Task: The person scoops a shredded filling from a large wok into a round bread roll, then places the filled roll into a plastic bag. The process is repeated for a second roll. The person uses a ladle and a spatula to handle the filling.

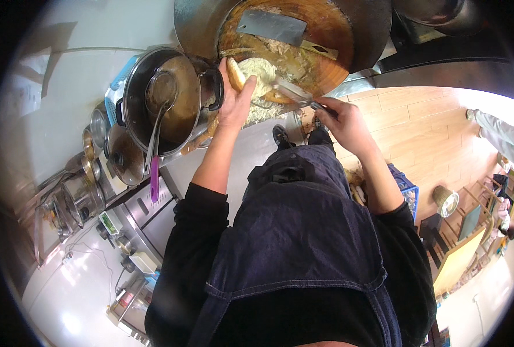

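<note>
My left hand (236,102) holds a split flatbread bun (237,74) with its pale inside facing up, over the near edge of a round wooden chopping block (341,65). In my right hand (345,123) is the dark handle of a metal utensil (293,93), perhaps tongs or a spatula; its blurred end is beside the bun. A cleaver (272,27) with a pale handle lies on the block, by chopped food (283,47). Shredded pale food (261,113) lies below the bun, near the block's edge.
Left of my left hand stands a deep pot (129,108) of brown liquid, with a strainer (161,89) and a purple-handled utensil (154,178) across its rim. A glass lid (129,162) and metal bowls lie beyond. A blue crate (408,191) stands on the floor at right; another person's legs (497,130) show farther off.
</note>
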Demonstrator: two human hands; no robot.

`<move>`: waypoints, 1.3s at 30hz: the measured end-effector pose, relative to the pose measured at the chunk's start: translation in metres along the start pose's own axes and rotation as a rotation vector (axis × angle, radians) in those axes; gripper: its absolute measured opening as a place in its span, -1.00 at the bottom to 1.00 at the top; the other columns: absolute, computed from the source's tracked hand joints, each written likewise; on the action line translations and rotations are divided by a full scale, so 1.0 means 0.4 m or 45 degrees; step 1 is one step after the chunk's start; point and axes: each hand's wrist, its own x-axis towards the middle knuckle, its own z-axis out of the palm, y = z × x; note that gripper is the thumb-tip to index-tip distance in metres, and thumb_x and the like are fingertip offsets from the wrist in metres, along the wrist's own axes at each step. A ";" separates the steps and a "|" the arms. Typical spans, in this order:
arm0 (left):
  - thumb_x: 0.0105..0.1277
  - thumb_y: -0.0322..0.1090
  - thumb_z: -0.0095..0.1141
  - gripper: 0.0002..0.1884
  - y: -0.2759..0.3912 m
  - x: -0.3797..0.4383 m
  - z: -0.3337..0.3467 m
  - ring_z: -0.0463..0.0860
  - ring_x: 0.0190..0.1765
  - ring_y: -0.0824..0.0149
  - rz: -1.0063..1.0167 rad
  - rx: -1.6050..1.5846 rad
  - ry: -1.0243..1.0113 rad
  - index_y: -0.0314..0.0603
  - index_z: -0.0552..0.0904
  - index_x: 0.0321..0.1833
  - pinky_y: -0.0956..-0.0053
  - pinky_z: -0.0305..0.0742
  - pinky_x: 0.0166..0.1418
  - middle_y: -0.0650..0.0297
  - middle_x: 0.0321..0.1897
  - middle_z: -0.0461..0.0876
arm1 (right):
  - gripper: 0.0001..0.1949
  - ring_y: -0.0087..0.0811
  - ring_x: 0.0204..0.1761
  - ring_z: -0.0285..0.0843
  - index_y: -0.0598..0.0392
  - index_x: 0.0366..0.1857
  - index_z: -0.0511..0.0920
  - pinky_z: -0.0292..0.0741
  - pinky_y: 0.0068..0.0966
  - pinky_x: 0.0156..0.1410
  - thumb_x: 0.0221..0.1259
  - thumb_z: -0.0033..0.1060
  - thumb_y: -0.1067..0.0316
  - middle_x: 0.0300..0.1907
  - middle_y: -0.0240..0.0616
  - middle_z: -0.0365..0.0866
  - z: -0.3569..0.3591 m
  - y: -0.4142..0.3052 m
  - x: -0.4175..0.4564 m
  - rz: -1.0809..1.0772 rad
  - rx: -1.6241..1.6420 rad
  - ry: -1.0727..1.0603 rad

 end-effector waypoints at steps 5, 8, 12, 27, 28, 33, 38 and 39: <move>0.61 -0.26 0.23 -0.13 -0.011 0.018 0.024 0.38 0.59 0.08 -0.062 -0.212 0.056 -0.26 -0.03 0.78 0.22 0.29 0.67 -0.10 0.59 0.32 | -0.71 0.05 -0.03 0.83 0.22 0.14 0.73 0.72 -0.22 0.12 0.44 0.40 0.36 -0.07 0.11 0.81 0.121 0.091 -0.100 0.126 -0.071 0.262; 0.62 -0.25 0.22 -0.13 -0.046 0.027 0.017 0.38 0.58 0.09 0.026 0.064 0.067 -0.27 -0.05 0.78 0.21 0.30 0.66 -0.09 0.58 0.33 | -0.69 0.14 0.01 0.78 0.19 0.18 0.71 0.71 -0.14 0.13 0.42 0.40 0.38 -0.04 0.11 0.79 0.277 0.133 -0.122 -0.067 -0.073 0.296; 0.61 -0.28 0.22 -0.14 -0.047 0.027 0.025 0.39 0.58 0.10 0.003 -0.187 0.055 -0.29 -0.03 0.77 0.20 0.31 0.66 -0.10 0.57 0.34 | -0.67 0.18 0.05 0.77 0.22 0.19 0.70 0.70 -0.15 0.18 0.42 0.42 0.37 0.01 0.14 0.78 0.260 0.059 -0.095 -0.106 -0.010 0.100; 0.54 -0.36 0.18 -0.22 -0.036 0.006 -0.011 0.38 0.58 0.07 0.076 -0.126 0.038 -0.37 0.14 0.73 0.20 0.19 0.71 -0.06 0.56 0.37 | -0.77 0.31 0.03 0.67 0.22 0.03 0.69 0.63 0.06 0.17 0.46 0.23 0.33 0.00 0.17 0.70 0.010 0.028 0.358 -0.321 -0.590 0.784; 0.55 -0.36 0.17 -0.23 -0.025 0.002 -0.017 0.38 0.58 0.06 0.060 -0.088 0.025 -0.37 0.14 0.73 0.20 0.18 0.71 -0.06 0.57 0.37 | -0.76 0.27 0.07 0.66 0.19 0.03 0.69 0.62 0.08 0.20 0.46 0.23 0.29 0.05 0.15 0.69 0.002 0.059 0.423 -0.227 -0.669 0.744; 0.61 -0.33 0.04 -0.29 -0.009 -0.011 -0.010 0.30 0.64 0.08 0.025 -0.172 0.055 -0.26 0.14 0.75 0.22 0.10 0.74 -0.02 0.64 0.31 | -0.74 0.10 0.24 0.57 0.11 0.03 0.70 0.51 0.11 0.32 0.47 0.23 0.20 0.21 0.05 0.62 -0.018 0.067 0.481 -0.144 -1.161 0.745; 0.61 -0.34 0.07 -0.25 -0.064 -0.016 0.001 0.28 0.65 0.11 0.043 -0.244 0.051 -0.29 0.08 0.77 0.24 0.08 0.75 0.02 0.65 0.28 | -0.77 0.00 0.25 0.54 0.11 0.04 0.63 0.53 -0.02 0.31 0.44 0.18 0.28 0.10 -0.06 0.62 0.024 0.073 0.384 -0.347 -1.198 0.428; 0.61 -0.34 0.08 -0.25 -0.067 -0.016 0.001 0.29 0.65 0.11 0.058 -0.213 0.053 -0.29 0.08 0.77 0.24 0.09 0.75 0.02 0.65 0.29 | -0.77 -0.01 0.26 0.54 0.11 0.05 0.61 0.53 -0.05 0.30 0.44 0.18 0.29 0.08 -0.06 0.62 0.024 0.084 0.385 -0.315 -1.267 0.350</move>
